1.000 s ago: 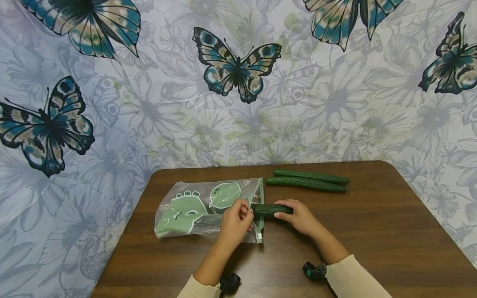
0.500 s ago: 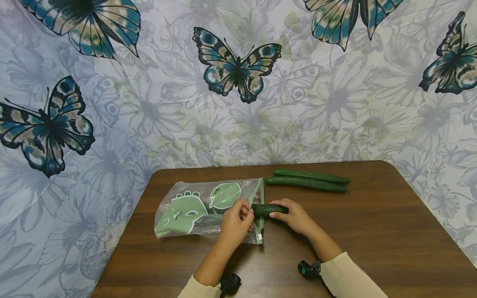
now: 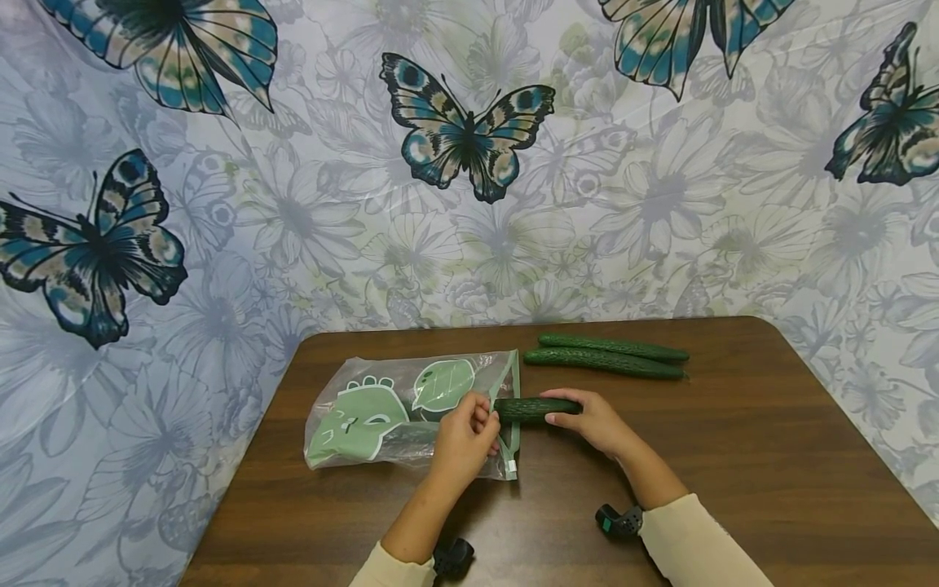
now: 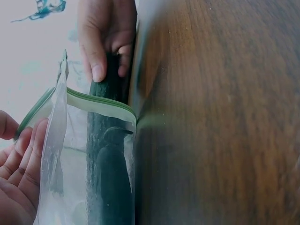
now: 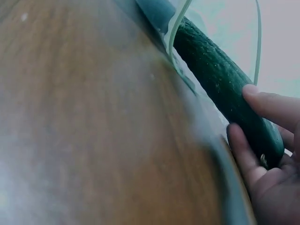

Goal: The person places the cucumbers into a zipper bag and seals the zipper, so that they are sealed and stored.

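Note:
A clear zip bag [image 3: 359,432] with green cartoon prints lies on the table, its green-edged mouth to the right. My left hand [image 3: 462,444] pinches the upper layer of that mouth and lifts it. Gripped near its outer end by my right hand [image 3: 597,424], a dark green cucumber [image 3: 524,410] reaches through the opening. In the left wrist view, its inner length shows through the film, below the green zip strip [image 4: 101,101]. The right wrist view has thumb and fingers around the tail of the cucumber [image 5: 215,70].
Two more cucumbers [image 3: 609,363] lie side by side at the back of the brown wooden table [image 3: 734,432]. Behind it hangs a butterfly-patterned cloth [image 3: 469,261]. Black wrist cameras [image 3: 619,520] sit by both cuffs.
My right hand slid left along with the cucumber, then came back right; more of the cucumber now shows outside the bag than half a second ago. The left hand and bag stay put.

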The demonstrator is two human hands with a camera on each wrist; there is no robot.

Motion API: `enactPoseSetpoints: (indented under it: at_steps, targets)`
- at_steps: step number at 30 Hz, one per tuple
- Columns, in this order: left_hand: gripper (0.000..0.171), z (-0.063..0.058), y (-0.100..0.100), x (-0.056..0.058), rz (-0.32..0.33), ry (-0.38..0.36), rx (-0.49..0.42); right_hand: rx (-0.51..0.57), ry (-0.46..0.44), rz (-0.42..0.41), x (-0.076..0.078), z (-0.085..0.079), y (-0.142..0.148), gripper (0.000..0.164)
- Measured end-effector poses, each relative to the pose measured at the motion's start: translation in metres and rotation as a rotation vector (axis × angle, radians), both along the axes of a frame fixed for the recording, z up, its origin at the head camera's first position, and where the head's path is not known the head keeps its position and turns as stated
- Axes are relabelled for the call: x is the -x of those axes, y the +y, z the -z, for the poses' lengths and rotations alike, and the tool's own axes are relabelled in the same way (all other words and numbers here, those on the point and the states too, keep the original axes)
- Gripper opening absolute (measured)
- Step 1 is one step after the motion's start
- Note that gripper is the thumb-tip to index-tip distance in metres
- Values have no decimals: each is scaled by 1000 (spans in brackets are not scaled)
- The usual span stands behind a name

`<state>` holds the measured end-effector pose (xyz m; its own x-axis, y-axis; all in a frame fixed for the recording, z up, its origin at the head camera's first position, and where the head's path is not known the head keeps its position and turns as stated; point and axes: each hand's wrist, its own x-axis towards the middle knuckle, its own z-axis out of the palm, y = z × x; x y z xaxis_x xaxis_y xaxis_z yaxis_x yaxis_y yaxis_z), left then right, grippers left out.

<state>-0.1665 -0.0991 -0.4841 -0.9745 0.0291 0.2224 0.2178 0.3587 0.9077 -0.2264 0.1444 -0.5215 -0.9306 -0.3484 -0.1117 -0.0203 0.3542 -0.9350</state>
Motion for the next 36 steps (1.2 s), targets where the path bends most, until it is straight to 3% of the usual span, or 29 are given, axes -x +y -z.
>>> enactPoseSetpoints:
  at_steps: [6,15,28,36]
  targets:
    - [7,1,1,0,7,2,-6,15,0,15,0,4,-2,48]
    - [8,-1,1,-1,-3,0,1,156,-6,17,0,5,-18,44]
    - [9,0,1,0,1,-2,-6,271,-49,37,2,8,-44,47]
    - [10,1,1,0,-1,1,-25,290,-60,45,2,11,-62,48]
